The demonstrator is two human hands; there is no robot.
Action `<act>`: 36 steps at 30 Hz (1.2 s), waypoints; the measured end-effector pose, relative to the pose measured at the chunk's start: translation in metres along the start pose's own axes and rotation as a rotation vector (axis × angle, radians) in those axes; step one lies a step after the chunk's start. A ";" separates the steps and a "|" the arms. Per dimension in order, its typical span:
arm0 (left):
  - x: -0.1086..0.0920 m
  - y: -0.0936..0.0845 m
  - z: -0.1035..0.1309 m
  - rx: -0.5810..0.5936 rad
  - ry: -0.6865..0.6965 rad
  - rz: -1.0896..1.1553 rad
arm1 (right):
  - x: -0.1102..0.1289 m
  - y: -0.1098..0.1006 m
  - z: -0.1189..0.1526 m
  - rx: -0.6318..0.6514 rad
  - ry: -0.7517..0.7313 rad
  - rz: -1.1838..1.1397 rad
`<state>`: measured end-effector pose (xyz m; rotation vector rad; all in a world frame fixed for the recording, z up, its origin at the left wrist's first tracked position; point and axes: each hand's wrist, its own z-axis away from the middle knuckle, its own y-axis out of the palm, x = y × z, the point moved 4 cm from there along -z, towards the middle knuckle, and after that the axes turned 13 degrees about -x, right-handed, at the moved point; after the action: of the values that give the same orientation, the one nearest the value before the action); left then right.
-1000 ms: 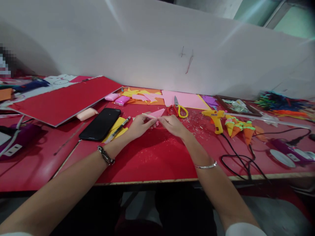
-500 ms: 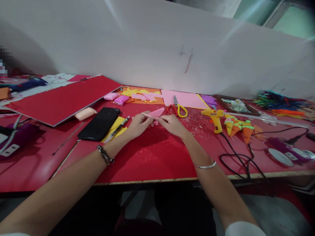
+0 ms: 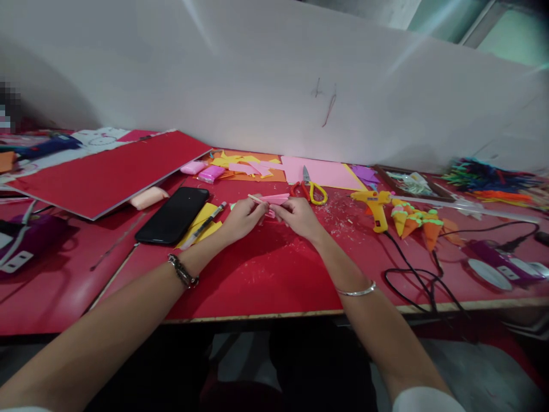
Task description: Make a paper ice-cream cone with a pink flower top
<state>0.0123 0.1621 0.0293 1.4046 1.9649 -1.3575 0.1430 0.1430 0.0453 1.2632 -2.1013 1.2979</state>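
Observation:
A folded pink paper [image 3: 278,198] is pinched between my two hands above the red tabletop [image 3: 257,280]. My left hand [image 3: 244,218] has its thumb and fingers closed on the paper's left part, beside a thin pale stick [image 3: 254,198]. Closed on the paper's near side, my right hand [image 3: 300,218] almost touches the left one. Scissors [image 3: 316,191] with yellow and red handles lie just behind my right hand. A pen [image 3: 203,225] rests on yellow paper [image 3: 214,230] left of my left hand.
A black phone [image 3: 174,217] and a tilted red board [image 3: 115,171] lie to the left. Pink sheet [image 3: 315,171] and paper scraps [image 3: 244,166] are at the back. Rightward are a yellow glue gun [image 3: 375,209], orange cone shapes [image 3: 430,232], and black cables [image 3: 412,286].
The pink paper has tilted and now shows a narrower face between my hands. Both hands have shifted only slightly and keep hold of it.

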 end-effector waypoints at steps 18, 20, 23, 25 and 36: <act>0.001 -0.001 0.000 -0.017 -0.229 0.346 | 0.008 0.007 0.002 0.060 -0.202 0.370; 0.002 -0.001 0.000 -0.025 -0.255 0.344 | 0.007 0.008 0.002 0.080 -0.225 0.460; 0.004 -0.001 0.000 -0.045 -0.318 0.368 | 0.008 0.008 0.003 0.079 -0.242 0.564; 0.005 -0.001 0.000 -0.047 -0.343 0.385 | 0.009 0.008 0.003 0.071 -0.245 0.591; -0.004 -0.005 0.000 0.003 -0.111 0.278 | 0.008 0.009 0.001 0.060 -0.116 0.203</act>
<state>0.0101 0.1600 0.0346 1.5038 1.6285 -1.2810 0.1316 0.1396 0.0461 1.2003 -2.3396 1.4118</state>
